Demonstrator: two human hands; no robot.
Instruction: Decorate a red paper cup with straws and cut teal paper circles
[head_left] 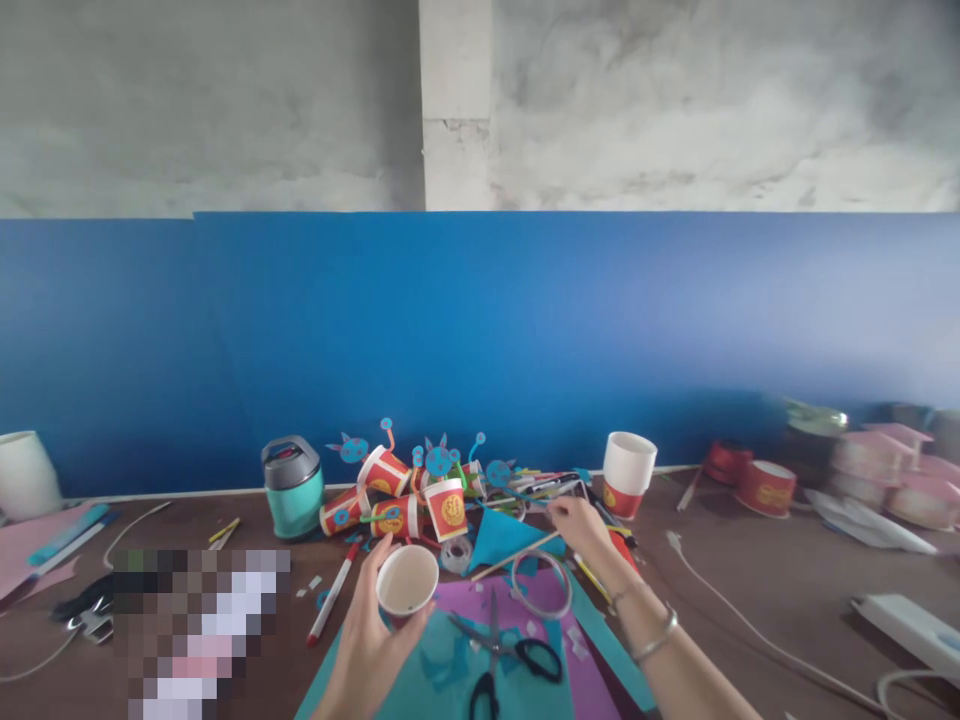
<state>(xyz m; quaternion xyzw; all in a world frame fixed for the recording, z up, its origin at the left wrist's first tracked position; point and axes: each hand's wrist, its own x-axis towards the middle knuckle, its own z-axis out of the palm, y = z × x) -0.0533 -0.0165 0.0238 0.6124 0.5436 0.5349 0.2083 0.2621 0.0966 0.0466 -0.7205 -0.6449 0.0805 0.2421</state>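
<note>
White paper cup (407,580) is sitting in the left hand (371,625), thumb and fingers gripping its sides, mouth facing up; cup is being held beyond and left of the scissors (496,648). Right hand (579,525) is hovering beyond and right of the scissors, fingers bunched near a thin stick (517,555); cannot tell if it is gripping anything. Scissors are lying with blades spread on teal paper (405,685), purple paper (589,685) showing to their right. Large ring (541,614) is lying just beyond the scissors, tape roll (448,560) farther left. Red-and-white cups (448,510) with blue cutouts are piling up beyond the scissors, to the left. Turquoise jar (295,508) is standing on the bench (787,575), far left beyond the scissors; stacked cups (629,475) are standing beyond them, right. Red-capped marker (332,600) is lying left of the scissors.
</note>
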